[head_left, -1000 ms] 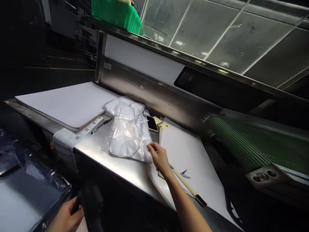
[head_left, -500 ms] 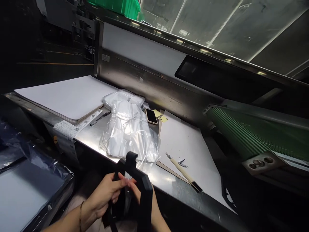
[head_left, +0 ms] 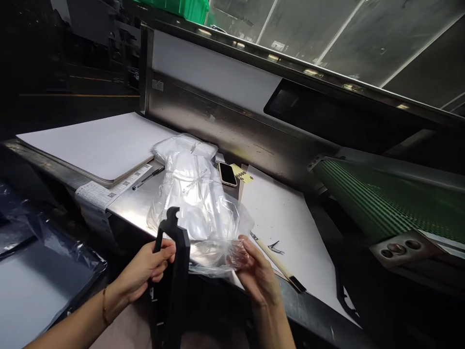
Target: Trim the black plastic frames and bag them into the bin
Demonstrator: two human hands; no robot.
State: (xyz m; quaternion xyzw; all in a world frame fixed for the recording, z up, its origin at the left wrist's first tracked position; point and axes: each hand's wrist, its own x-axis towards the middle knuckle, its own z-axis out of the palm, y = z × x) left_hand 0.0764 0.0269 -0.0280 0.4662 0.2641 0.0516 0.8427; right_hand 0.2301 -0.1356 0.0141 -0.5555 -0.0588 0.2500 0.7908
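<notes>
My left hand [head_left: 154,265] grips a black, frame-like plastic part [head_left: 178,271] with a hooked upper end, held upright in front of the table edge. A bundle of clear plastic bags [head_left: 192,194], tied round with string, lies just beyond it. At the near end of this bundle, my right hand [head_left: 259,274] has its fingers closed on the loose edge of a clear plastic bag [head_left: 214,254]. Some of its fingertips are blurred behind the film. A wooden-handled craft knife [head_left: 276,259] and small tweezers-like metal pieces [head_left: 276,248] lie right of that hand.
White board sheets [head_left: 90,145] are stacked at the left, above a printed label strip [head_left: 98,191] and a pen [head_left: 148,178]. A phone [head_left: 227,174] lies behind the bags. More white board [head_left: 286,218] and a green roller conveyor [head_left: 363,203] are at the right.
My hands were together at the black part. The right hand has moved away to the right and onto the bag edge; the left hand has shifted left with the part.
</notes>
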